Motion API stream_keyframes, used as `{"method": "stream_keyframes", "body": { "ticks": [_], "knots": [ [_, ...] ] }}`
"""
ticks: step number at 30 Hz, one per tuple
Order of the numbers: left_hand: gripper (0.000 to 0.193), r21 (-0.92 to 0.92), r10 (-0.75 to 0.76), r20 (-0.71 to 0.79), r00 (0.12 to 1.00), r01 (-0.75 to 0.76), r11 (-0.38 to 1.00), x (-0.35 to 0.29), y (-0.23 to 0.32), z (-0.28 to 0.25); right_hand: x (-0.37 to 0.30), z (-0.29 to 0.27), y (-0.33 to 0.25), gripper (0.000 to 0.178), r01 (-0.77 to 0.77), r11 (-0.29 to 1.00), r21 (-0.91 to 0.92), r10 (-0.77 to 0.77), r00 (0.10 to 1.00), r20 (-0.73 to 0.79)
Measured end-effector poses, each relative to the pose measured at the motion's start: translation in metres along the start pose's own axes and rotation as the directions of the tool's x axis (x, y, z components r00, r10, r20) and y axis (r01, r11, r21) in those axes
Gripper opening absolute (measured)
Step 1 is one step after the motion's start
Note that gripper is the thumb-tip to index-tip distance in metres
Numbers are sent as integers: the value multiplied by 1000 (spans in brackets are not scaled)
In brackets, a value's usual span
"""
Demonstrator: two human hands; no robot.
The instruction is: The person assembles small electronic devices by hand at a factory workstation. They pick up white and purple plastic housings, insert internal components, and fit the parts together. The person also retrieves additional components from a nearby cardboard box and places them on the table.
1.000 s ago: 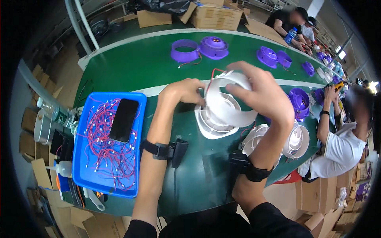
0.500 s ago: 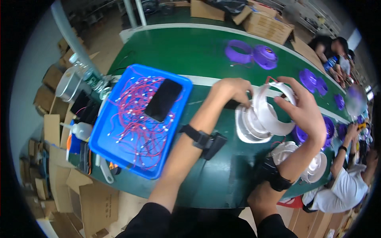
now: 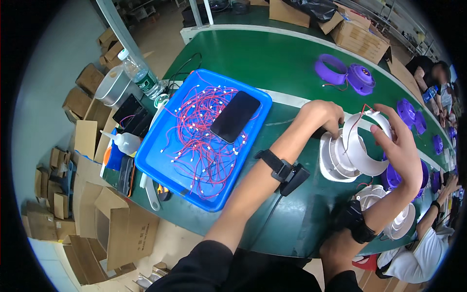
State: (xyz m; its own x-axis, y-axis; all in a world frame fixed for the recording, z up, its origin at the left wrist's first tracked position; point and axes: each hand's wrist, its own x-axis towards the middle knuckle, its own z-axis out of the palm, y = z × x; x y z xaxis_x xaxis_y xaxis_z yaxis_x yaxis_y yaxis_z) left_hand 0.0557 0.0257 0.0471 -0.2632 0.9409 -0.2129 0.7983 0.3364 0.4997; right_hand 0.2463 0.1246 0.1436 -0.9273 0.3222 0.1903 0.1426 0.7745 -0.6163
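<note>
My right hand (image 3: 401,151) grips a white plastic ring (image 3: 373,167) by its right side, thumb and fingers curled round the wall. The ring stands tilted on edge, with a thin red wire (image 3: 362,117) running from its top down across its side. Left of it, touching or nearly so, a white round stepped housing (image 3: 335,163) sits on the table. My left hand (image 3: 323,116) has its fingers bent down and closed at the housing's far left rim; the fingertips are partly hidden. Below my right wrist lie more white round parts (image 3: 399,224).
A blue tray (image 3: 160,182) holds tangled red wires (image 3: 194,141) and a black phone (image 3: 235,117). Purple ring parts (image 3: 361,79) lie on the green table (image 3: 272,53). A water bottle (image 3: 146,80) and white squeeze bottle (image 3: 127,143) stand left. Co-workers sit right; cardboard boxes (image 3: 131,228) are below.
The whole view has shifted, so the table and tray appear farther right. Both hands keep their places at the white parts. The red wire now shows hanging across the ring's side.
</note>
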Motion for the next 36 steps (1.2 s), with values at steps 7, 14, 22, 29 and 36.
{"method": "stream_keyframes", "body": {
  "ticks": [7,14,22,29,36],
  "knots": [
    [61,-12,-29,6,1000,29,999,0,0,-1,0,-1,-4,39,-18,1000,16,18,999,27],
    [60,1,-59,27,998,59,998,1,0,0,-2,-2,-15,39,-30,999,13,28,996,88],
    [34,33,40,4,999,-40,999,17,-4,9,-4,-4,-6,36,20,1000,8,-20,997,75],
    [29,93,-58,-100,993,68,993,12,-25,6,2,-3,-3,47,115,992,-53,-115,993,-8],
    [46,-46,-260,-168,951,256,966,-15,-53,-15,3,-5,-12,53,72,995,-68,-75,996,-47]
  ]
}}
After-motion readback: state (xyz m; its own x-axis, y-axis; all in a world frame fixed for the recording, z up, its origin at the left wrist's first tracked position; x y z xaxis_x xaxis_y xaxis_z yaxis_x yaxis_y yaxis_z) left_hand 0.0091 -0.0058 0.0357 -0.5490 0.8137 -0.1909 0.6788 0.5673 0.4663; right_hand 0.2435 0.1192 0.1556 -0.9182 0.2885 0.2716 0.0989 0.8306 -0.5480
